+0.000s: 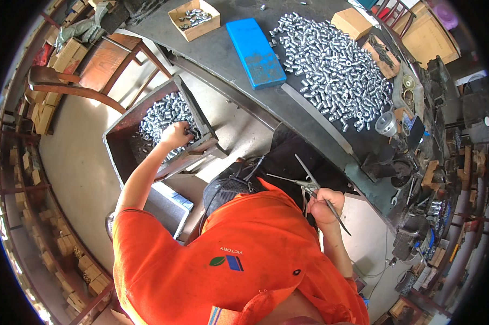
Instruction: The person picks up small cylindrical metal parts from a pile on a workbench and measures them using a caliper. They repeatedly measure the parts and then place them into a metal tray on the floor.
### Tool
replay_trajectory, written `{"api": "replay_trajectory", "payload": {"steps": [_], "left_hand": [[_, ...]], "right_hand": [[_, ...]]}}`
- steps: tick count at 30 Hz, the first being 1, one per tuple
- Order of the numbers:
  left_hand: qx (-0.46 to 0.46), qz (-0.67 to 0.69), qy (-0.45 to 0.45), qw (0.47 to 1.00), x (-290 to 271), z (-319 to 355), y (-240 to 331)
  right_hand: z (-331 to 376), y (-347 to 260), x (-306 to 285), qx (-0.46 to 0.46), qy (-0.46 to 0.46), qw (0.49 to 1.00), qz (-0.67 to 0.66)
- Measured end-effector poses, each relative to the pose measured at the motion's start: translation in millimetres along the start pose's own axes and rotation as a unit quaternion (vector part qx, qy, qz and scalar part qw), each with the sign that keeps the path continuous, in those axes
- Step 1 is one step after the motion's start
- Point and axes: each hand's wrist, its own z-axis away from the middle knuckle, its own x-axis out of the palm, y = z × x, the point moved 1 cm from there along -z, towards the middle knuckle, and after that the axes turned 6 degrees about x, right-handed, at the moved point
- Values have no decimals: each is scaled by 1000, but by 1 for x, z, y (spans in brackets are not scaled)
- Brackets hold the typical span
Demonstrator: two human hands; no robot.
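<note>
The left hand (175,134) is reaching down into a dark metal bin (126,142) beside the bench, its fingers curling closed among the small silver sleeves (160,116) heaped at the bin's far end. The fingertips are buried in the parts, so whether they are pinching one cannot be told. The right hand (326,205) is closing in a fist around thin metal pliers (309,181), held close to the chest, with the long slim tips pointing up toward the bench's near edge and one handle sticking out below the fist.

The bench (223,59) is lying ahead, a long dark slab running from the upper left toward the right. A big spread of the same silver sleeves, the pile (334,65), is covering its far right part. A flat blue case (255,51) is lying just left of the pile, and an open carton (194,19) holding a few more parts is sitting at the far left corner. Two closed cardboard boxes (351,23) are standing past the pile by the far edge. Tools and clutter are crowding the bench's right end.

A wooden chair (101,65) is standing left of the bin on the pale concrete floor (76,162). Shelves (25,162) stacked with small boxes are curving along the left wall.
</note>
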Motion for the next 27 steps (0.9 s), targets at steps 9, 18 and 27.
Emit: {"api": "replay_trajectory", "payload": {"steps": [9, 18, 27], "left_hand": [[9, 84, 17, 996, 2, -6, -7], [2, -43, 101, 994, 7, -17, -3], [-21, -15, 78, 997, 3, -11, 1]], "right_hand": [[2, -2, -6, 11, -35, 999, -36], [8, 2, -8, 29, -20, 998, -44], [14, 26, -16, 42, -41, 996, -66]]}}
